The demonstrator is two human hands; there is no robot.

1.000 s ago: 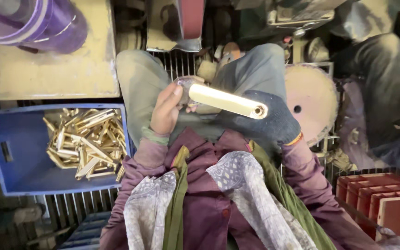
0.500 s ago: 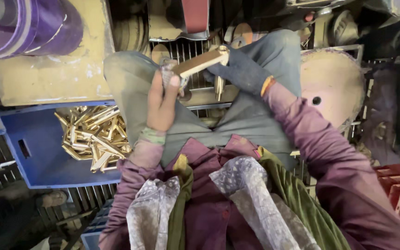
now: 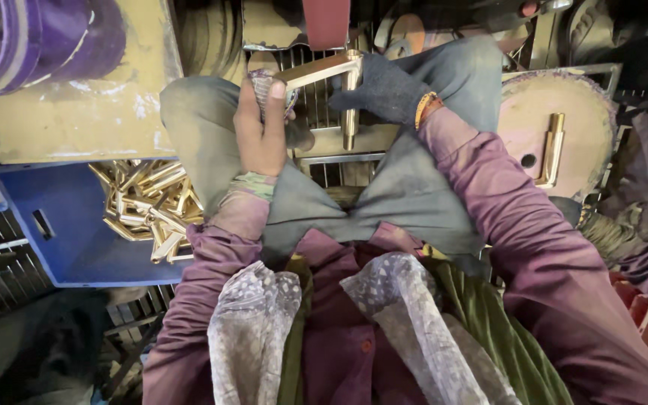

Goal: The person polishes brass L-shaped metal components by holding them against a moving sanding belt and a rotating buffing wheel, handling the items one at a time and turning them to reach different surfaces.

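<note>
We hold the brass handle (image 3: 324, 69) over our lap: our left hand (image 3: 262, 127) fingers pinch its cloth-wrapped end, our gloved right hand (image 3: 384, 86) grips the bend. Its long arm slants up-right; its short leg points down beside the blue crate (image 3: 69, 232).

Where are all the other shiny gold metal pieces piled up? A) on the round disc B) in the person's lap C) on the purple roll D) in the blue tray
D: the heap of brass pieces lies in the blue tray beside the person's left arm.
</note>
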